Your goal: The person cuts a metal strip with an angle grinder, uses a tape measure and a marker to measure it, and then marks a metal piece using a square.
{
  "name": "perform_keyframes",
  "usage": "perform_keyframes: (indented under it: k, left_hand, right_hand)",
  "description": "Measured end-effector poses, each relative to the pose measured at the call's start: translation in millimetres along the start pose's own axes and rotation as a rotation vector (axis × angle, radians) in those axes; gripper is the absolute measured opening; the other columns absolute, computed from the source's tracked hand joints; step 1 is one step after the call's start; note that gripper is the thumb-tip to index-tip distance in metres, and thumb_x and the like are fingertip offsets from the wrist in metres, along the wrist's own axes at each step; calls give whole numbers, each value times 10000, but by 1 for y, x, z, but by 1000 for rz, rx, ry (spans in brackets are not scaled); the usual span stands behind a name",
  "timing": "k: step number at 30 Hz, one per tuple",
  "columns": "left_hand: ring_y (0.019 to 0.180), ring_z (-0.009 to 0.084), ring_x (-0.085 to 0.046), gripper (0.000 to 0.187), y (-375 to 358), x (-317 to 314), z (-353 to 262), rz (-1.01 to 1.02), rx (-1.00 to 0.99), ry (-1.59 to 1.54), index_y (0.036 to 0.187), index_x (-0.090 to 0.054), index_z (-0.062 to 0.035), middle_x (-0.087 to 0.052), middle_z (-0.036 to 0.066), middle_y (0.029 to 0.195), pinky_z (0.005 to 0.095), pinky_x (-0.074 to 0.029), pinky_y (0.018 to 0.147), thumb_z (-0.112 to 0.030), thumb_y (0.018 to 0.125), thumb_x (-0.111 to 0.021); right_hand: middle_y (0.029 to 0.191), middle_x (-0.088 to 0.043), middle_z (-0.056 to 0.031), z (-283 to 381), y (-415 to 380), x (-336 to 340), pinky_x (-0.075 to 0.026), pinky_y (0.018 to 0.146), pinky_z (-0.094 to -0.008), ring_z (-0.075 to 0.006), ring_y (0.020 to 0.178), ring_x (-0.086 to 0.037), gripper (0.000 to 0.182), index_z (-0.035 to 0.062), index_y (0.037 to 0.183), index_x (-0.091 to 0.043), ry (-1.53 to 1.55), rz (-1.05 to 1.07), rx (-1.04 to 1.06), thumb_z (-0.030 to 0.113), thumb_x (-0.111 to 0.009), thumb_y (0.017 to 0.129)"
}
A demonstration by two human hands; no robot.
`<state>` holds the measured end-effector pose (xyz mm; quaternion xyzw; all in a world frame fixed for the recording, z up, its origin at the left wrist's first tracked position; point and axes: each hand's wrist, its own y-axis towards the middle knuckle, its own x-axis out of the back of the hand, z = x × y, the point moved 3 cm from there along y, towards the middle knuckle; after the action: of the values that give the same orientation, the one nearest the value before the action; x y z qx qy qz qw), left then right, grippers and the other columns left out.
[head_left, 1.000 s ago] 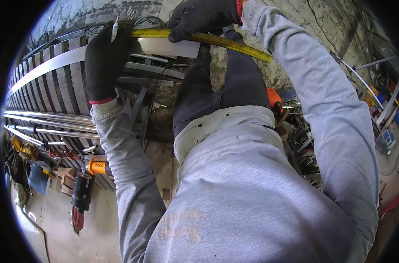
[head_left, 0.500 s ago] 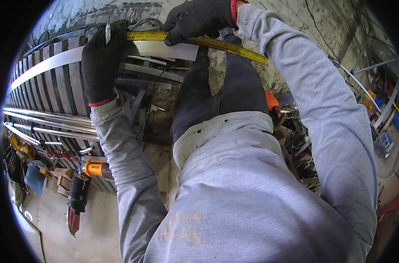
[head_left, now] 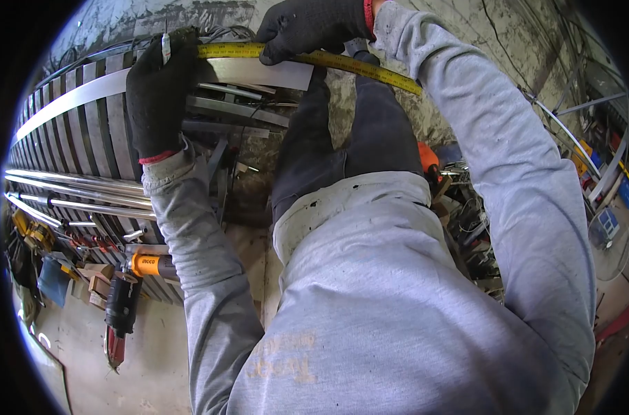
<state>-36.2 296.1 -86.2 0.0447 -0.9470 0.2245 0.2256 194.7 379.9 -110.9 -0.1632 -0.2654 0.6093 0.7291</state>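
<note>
My left hand, in a dark glove, is closed around a thin white marker whose narrow tip points up. The same hand rests over a long flat metal strip, at the spot where a yellow tape measure blade meets the fingers. Farther right, my right hand, also gloved, pinches that blade between thumb and fingers. From there the blade runs on down to the right, as far as the right sleeve. The tape's case does not show.
A slatted metal bench carries the strip and several shiny tubes. An orange and black power tool lies at its near side, by wood blocks. Scrap and cables are heaped right of my body.
Both hands and the tape blade have shifted slightly up in the view, my left hand also a little to the left. The grips look the same.
</note>
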Motion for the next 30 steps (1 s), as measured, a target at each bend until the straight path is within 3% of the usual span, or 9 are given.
perform_keyframes:
  k: [12,14,16,18,20,22,23,27,30]
  left_hand:
    - [822,99,-710,238,-16,8,-12,-126,-146,-107,1169,-785,-29,-776,49,952,258,-526,735,-196,1015,-711]
    - [881,128,-719,178,-33,21,-21,-288,-43,-92,1141,-771,15,-729,90,1329,254,-559,747,-63,1014,-675]
    - [941,141,-737,231,-43,41,-17,-252,-367,219,1220,-753,-21,-748,99,1303,267,-571,793,-61,1015,-656]
    - [967,151,-744,258,-46,55,-22,-104,-992,1000,1244,-748,-42,-749,113,1319,268,-563,768,-110,1051,-591]
    - [941,159,-739,264,-56,57,-4,-75,-912,1002,1217,-765,-35,-749,130,1332,275,-537,732,-139,1055,-584]
    - [916,172,-731,271,-74,56,2,-291,-62,-44,1222,-764,-20,-731,164,1367,278,-530,725,-143,1053,-592]
    - [876,172,-716,422,-79,54,3,-279,-109,40,1451,-620,-8,-743,202,1318,266,-510,700,-120,1046,-594]
    - [944,251,-784,303,-88,60,14,-345,-93,-37,1337,-714,-16,-520,243,1590,301,-599,691,-73,1066,-589]
    - [1159,350,-728,611,-92,63,29,-265,-50,-351,1625,-395,-16,-497,305,1588,440,-602,965,-155,1054,-562]
  right_hand:
    - [774,-671,-136,-4,4,-2,-470,619,-473,-264,644,-595,400,-30,1009,-695,-36,26,-50,368,-667,987]
    - [780,-670,-141,-4,4,-2,-474,626,-473,-263,652,-597,408,-34,1017,-692,-68,12,26,373,-665,992]
    - [808,-677,-150,0,-3,0,-485,657,-480,-274,677,-610,421,-45,1035,-689,-21,3,-4,373,-658,998]
    - [847,-693,-161,0,4,-1,-501,689,-491,-294,698,-629,428,-49,1054,-693,-95,31,47,374,-650,1003]
    - [882,-711,-176,-2,1,-1,-513,715,-498,-307,751,-653,426,-45,1067,-697,-33,19,4,373,-645,1005]
    - [907,-723,-181,-3,1,-1,-517,734,-496,-307,781,-664,426,-40,1080,-703,-74,10,19,375,-650,1005]
    - [932,-734,-186,-3,2,-1,-521,752,-494,-308,811,-675,426,-35,1094,-709,-112,2,44,378,-654,1004]
    - [1001,-760,-179,-1,1,-1,-528,793,-485,-305,869,-695,447,-28,1156,-726,-88,-14,-10,387,-682,994]
    - [1062,-774,-164,-4,0,-2,-534,822,-477,-302,910,-705,489,-25,1224,-726,14,12,-39,399,-710,981]
